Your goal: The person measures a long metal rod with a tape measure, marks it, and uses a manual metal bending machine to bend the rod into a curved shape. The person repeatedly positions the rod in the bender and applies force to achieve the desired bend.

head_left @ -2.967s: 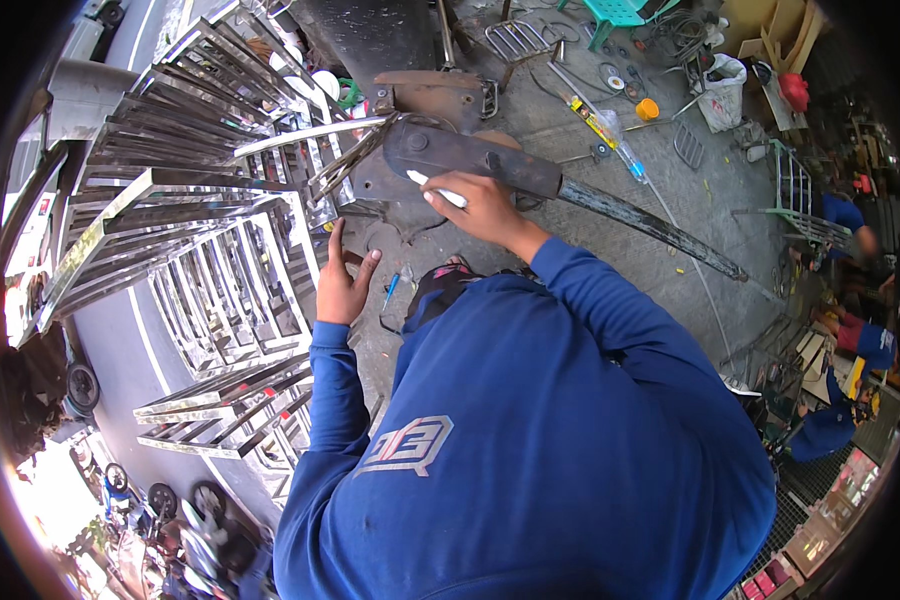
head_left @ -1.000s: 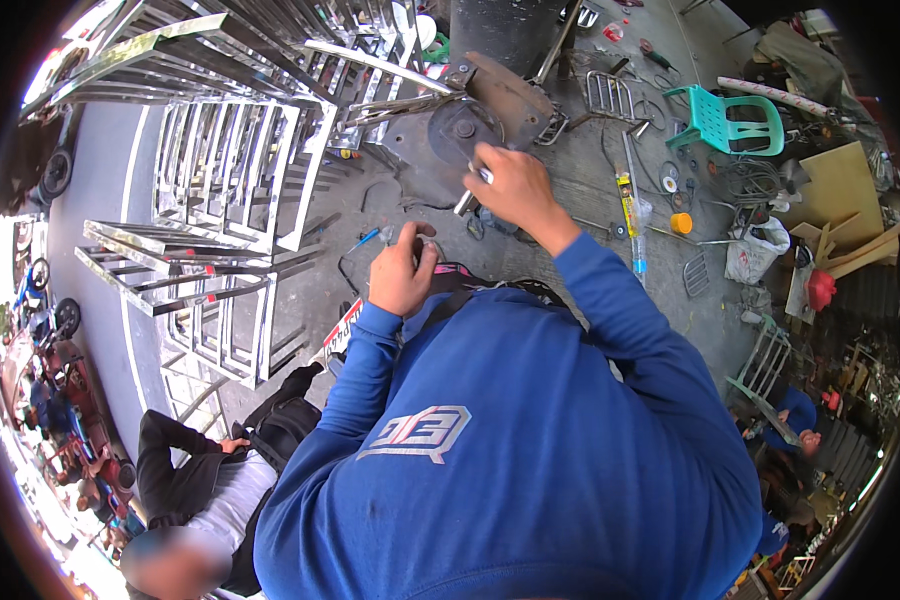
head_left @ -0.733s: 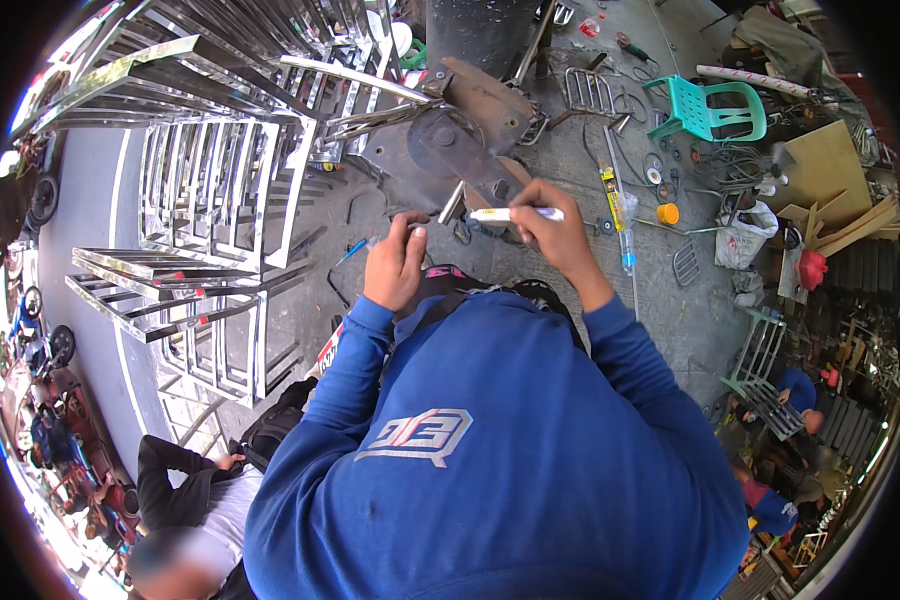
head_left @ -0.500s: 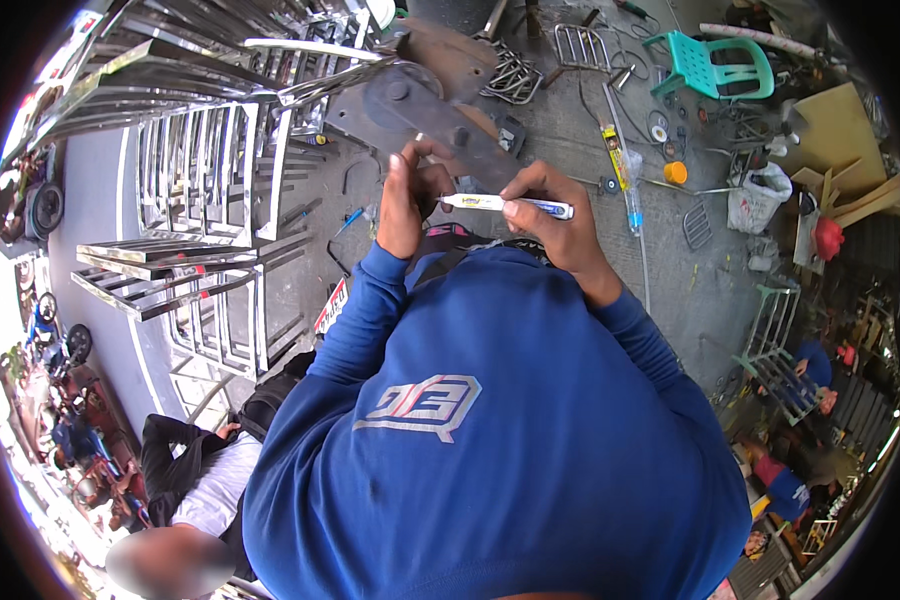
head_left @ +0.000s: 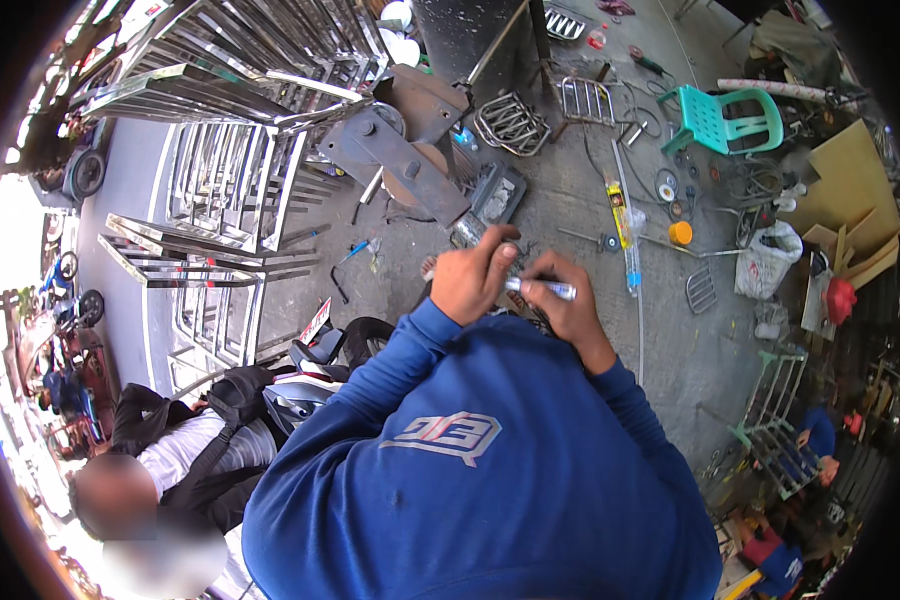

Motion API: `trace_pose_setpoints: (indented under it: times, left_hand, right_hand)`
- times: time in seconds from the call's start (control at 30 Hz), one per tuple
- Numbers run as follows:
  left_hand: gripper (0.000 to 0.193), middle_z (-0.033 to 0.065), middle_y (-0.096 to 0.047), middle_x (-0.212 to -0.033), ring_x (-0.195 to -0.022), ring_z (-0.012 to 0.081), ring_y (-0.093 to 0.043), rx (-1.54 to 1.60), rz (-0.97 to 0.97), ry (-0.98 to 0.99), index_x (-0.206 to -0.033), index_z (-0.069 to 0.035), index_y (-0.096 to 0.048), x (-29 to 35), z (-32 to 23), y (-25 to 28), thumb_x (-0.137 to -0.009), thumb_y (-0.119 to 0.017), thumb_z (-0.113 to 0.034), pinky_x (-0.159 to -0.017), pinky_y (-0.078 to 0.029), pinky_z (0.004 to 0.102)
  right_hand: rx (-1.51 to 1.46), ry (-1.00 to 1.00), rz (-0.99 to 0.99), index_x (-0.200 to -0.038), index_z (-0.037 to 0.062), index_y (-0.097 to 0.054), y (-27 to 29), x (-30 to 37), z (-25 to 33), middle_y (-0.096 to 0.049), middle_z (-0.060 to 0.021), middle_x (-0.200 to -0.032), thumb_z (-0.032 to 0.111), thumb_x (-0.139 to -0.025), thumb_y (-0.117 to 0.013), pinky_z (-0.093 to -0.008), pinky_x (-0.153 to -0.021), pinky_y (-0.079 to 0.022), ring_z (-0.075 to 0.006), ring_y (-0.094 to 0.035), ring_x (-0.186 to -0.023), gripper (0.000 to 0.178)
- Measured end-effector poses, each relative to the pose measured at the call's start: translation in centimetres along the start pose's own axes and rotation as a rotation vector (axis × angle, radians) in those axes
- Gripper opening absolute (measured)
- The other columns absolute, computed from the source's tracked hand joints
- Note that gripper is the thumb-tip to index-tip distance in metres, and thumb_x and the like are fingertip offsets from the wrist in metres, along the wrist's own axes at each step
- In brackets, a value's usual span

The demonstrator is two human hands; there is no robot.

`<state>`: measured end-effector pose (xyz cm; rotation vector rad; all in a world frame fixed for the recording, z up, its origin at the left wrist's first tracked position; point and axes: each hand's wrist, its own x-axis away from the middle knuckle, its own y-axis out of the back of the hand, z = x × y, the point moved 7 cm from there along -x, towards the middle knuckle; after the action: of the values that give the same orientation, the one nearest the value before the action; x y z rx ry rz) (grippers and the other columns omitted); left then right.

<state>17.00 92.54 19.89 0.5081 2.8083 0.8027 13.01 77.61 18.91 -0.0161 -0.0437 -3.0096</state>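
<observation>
Right hand (head_left: 567, 305) clamped on a white marker (head_left: 561, 291), left hand (head_left: 470, 280) curled just beside it, its grip unclear, dark steel bar (head_left: 410, 172) ahead, grey floor (head_left: 570, 185) below.

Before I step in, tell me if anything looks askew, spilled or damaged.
No spill shows. The floor to the right is untidy: discs lie scattered and a cable sits in tangled loops, both easy to step on. The brown plate looks rusty. What shows of the marker in the right hand looks fine.
</observation>
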Motion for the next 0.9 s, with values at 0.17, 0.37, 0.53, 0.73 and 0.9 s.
trace_pose_setpoints:
  times: [0.17, 0.37, 0.53, 0.73, 0.9]
  left_hand:
    - [0.043, 0.019, -0.064, -0.066, -0.067, 0.0421, -0.067, 0.028, 0.128, 0.133, -0.117, -0.012, -0.063, 0.3, -0.4, -2.8, -0.109, -0.034, -0.043, -0.065, -0.052, 0.0525]
    - [0.054, 0.0207, -0.066, -0.068, -0.069, 0.0452, -0.065, 0.056, 0.29, 0.144, -0.103, -0.008, -0.067, -0.4, 0.9, -3.8, -0.111, -0.027, -0.043, -0.066, -0.052, 0.0541]
    - [0.055, 0.0218, -0.069, -0.075, -0.079, 0.0444, -0.067, 0.227, 0.403, 0.104, -0.101, -0.005, -0.066, -0.7, 4.7, -4.1, -0.111, -0.024, -0.038, -0.076, -0.053, 0.0496]
    - [0.035, 0.0149, -0.062, -0.128, -0.119, 0.0255, -0.061, 0.71, 0.577, 0.614, -0.133, 0.003, -0.056, 0.9, 11.9, -2.5, -0.109, -0.04, -0.016, -0.099, -0.053, 0.0376]
    - [0.044, 0.0173, -0.067, -0.12, -0.107, 0.0266, -0.067, 0.472, 0.427, 0.319, -0.134, 0.0, -0.057, -1.9, 14.5, -4.0, -0.105, -0.041, -0.03, -0.088, -0.055, 0.0367]
  right_hand:
    - [0.206, 0.3, 0.041, -0.087, 0.0008, -0.063, 0.3, 1.7, 1.5, -0.064, -0.0112, -0.075, 0.014, -0.091, -0.069, -0.034, -0.06, -0.048, -0.021, -0.061, -0.064, 0.015]
    - [0.277, 0.433, 0.092, -0.081, 0.0031, -0.059, -0.8, 0.7, 2.2, -0.063, -0.0116, -0.076, 0.005, -0.085, -0.065, -0.0384, -0.061, -0.051, -0.0276, -0.063, -0.065, 0.008]
    - [0.331, 0.455, 0.08, -0.085, 0.0042, -0.062, -2.6, -0.5, 1.2, -0.064, -0.0123, -0.078, 0.005, -0.081, -0.067, -0.0398, -0.066, -0.054, -0.0303, -0.066, -0.072, 0.007]
    - [-0.019, 0.167, 0.076, -0.119, 0.0042, -0.065, -3.6, -2.0, -0.5, -0.072, -0.0143, -0.11, 0.023, -0.097, -0.069, -0.0378, -0.09, -0.054, -0.0251, -0.071, -0.1, 0.029]
    - [0.192, -0.162, -0.66, -0.128, 0.0071, -0.062, 5.7, 7.0, -6.0, -0.067, -0.0122, -0.108, 0.04, -0.099, -0.066, -0.0419, -0.093, -0.049, -0.0276, -0.064, -0.106, 0.045]
